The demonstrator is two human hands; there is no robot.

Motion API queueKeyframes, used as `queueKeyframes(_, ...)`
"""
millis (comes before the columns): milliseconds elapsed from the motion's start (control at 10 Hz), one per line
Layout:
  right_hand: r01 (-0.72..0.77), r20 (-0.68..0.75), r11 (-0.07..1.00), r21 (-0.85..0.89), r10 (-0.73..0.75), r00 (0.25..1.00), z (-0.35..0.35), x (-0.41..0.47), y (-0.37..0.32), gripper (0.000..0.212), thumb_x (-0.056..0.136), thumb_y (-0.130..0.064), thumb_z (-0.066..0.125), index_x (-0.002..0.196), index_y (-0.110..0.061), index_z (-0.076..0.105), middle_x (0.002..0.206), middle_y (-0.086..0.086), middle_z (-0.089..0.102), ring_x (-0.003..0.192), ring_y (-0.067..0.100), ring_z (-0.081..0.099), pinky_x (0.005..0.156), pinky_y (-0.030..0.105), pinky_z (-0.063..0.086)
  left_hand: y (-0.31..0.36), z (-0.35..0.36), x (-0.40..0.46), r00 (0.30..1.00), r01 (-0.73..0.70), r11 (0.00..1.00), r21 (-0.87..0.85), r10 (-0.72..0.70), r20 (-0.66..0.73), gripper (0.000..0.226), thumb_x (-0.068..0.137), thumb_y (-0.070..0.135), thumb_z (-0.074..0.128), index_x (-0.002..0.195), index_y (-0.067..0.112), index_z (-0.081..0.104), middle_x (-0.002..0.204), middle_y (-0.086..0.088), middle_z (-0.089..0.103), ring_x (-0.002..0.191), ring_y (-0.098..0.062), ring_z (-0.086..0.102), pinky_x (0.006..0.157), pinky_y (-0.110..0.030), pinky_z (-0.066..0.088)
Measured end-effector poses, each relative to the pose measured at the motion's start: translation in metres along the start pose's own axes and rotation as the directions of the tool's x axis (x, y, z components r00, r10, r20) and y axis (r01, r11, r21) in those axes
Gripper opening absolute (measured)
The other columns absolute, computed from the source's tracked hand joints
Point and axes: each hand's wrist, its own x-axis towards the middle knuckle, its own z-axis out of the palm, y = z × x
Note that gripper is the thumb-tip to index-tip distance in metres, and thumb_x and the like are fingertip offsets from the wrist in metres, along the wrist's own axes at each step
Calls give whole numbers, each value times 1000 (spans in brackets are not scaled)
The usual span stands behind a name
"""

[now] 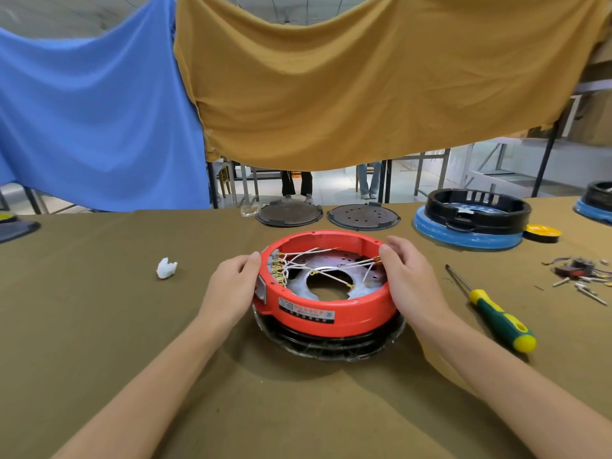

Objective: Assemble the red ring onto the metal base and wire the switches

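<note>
Red ring [326, 301] at table [99, 326] centre, sitting on a dark, round base [331, 347] — slightly tilted, its label facing the person. Inside the ring: a metal plate [331, 266] with a central hole, white wires [318, 260] with brass terminals running to a cluster at the ring's 9 o'clock wall.

Left hand [231, 286] cups the ring's outer wall at 9 o'clock, fingers curled round it, thumb on the rim. Right hand [410, 276] grips the wall at 3 o'clock, thumb over the rim.

Screwdriver [493, 313], green and yellow handle, lies at 3 o'clock, apart from the ring. Loose terminals and small parts [579, 273] further out that way. White crumpled scrap [166, 268] at 9 o'clock. Two dark round plates [328, 215] at 12 o'clock; black ring on a blue base [470, 220] at 2 o'clock.
</note>
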Motion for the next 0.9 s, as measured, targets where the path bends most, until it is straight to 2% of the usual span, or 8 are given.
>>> queueKeyframes(100,9,-25,1000,-23,-10,1000,1,0,3,44,104,-35,42,145,-21,45,132,-9,54,118,8,47,96,27,36,-4,6,-2,997,-77,996,-37,78,19,52,107,29,38,62,13,60,61,-1,64,63,-14,56,70,-33,41)
queueKeyframes(200,21,-60,999,-29,-22,998,4,-2,4,41,104,-29,40,142,-17,50,133,-2,58,120,13,51,100,31,41,-9,14,-4,983,-168,978,-121,175,58,53,110,24,30,85,8,74,72,-7,73,70,-11,66,69,-21,49)
queueKeyframes(300,14,-87,1000,-22,-16,996,6,-3,5,39,105,-25,39,140,-15,53,130,0,60,119,14,53,102,33,42,-11,19,-6,977,-203,966,-161,210,28,56,111,25,26,91,1,73,76,-12,73,73,-20,67,70,-24,51)
queueKeyframes(400,23,-98,1000,-21,-25,995,6,-4,5,34,105,-23,38,132,-16,58,123,-3,61,114,11,54,96,25,42,-6,20,-13,976,-216,958,-187,217,-18,51,110,24,30,77,25,69,69,15,68,67,5,61,63,-9,46)
queueKeyframes(500,49,-110,999,0,-49,993,5,-9,7,29,104,-18,38,121,-29,58,109,-10,59,96,-4,53,82,5,34,-2,16,-14,973,-169,963,-209,197,119,46,110,25,30,94,23,73,84,0,73,85,-9,67,84,-22,53)
queueKeyframes(600,44,-109,999,-6,-45,993,3,-12,11,36,103,-16,39,135,-20,57,122,-6,60,101,-7,51,90,7,32,-12,11,-22,988,-40,984,-175,65,140,49,97,58,41,140,37,52,125,7,54,124,1,48,112,-27,34)
queueKeyframes(700,38,-97,999,-30,-41,994,1,-13,14,40,104,-16,39,142,-13,53,140,-1,56,122,6,48,103,18,30,-19,8,-40,974,-120,985,-126,141,178,60,87,72,52,142,55,35,131,21,41,128,20,31,106,-16,29)
queueKeyframes(900,-2,-48,994,-107,-3,999,-7,-27,0,45,107,-29,36,150,-15,42,153,1,45,141,16,39,117,29,25,-10,1,-46,975,-146,983,-108,162,155,63,76,81,56,132,65,32,136,27,39,133,6,34,112,-28,30)
